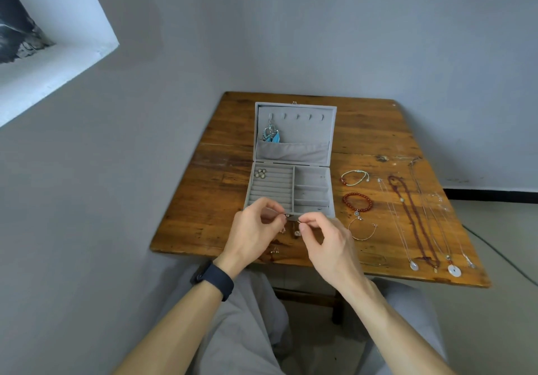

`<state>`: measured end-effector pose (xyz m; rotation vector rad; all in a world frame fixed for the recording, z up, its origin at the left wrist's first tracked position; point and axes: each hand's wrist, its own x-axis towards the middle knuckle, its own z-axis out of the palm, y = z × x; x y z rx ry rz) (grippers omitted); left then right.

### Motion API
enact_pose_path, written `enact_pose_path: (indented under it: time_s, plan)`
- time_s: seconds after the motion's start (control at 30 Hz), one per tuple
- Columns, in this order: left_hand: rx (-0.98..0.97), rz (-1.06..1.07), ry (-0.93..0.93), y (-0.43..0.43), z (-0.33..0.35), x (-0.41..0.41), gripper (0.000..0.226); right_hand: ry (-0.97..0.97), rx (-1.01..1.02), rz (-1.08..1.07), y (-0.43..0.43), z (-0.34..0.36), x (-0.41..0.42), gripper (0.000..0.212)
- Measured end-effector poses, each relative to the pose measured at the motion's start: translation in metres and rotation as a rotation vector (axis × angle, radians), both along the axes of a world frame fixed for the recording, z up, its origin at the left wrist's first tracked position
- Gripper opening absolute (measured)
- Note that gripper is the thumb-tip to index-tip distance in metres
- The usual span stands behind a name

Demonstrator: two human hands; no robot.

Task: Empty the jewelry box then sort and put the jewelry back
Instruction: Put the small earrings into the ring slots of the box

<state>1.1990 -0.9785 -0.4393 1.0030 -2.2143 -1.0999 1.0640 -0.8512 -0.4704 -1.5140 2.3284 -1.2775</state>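
- The gray box (294,188) sat open on the table (218,171). Its lid (305,130) stood up at the back.
- Both hands were close together, just in front of the box.
- The left hand (256,229) had curled fingers and pinched a tiny silver piece (291,215).
- The right hand (329,240) pinched the same piece from the other side with thumb and finger.
- The piece was too small to tell what it was.
- Blue earrings (272,134) hung from a hook on the left side of the lid.
- Pale studs (260,173) lay in the back left part of the box.
- Right of the box lay a string bracelet (355,177), then a red bracelet (357,202), then a thin bracelet (362,230) nearest the person.
- Farther right, long necklaces lay side by side, one of them a dark red necklace (413,220).
- A few small bits (297,232) lay on the table under the hands.
- A dark band (214,280) was on the left wrist.
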Motion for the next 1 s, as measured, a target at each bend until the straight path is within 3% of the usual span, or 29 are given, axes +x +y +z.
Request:
enact_pose_path:
  time_s: [0.23, 0.5, 0.73, 1.0]
  plan:
    - [0.119, 0.055, 0.089, -0.021, 0.007, 0.01, 0.01, -0.075, 0.024, 0.038, -0.032, 0.023, -0.02, 0.011]
    - [0.403, 0.148, 0.322, -0.049, 0.02, 0.013, 0.012, -0.078, 0.102, 0.042, -0.071, 0.029, -0.047, 0.009]
    - [0.444, 0.176, 0.378, -0.069, 0.014, 0.018, 0.016, 0.001, 0.189, 0.07, -0.102, 0.027, -0.065, 0.013]
    - [0.48, 0.202, 0.381, -0.08, 0.004, 0.027, 0.012, 0.23, 0.195, 0.088, -0.131, 0.021, -0.081, 0.013]
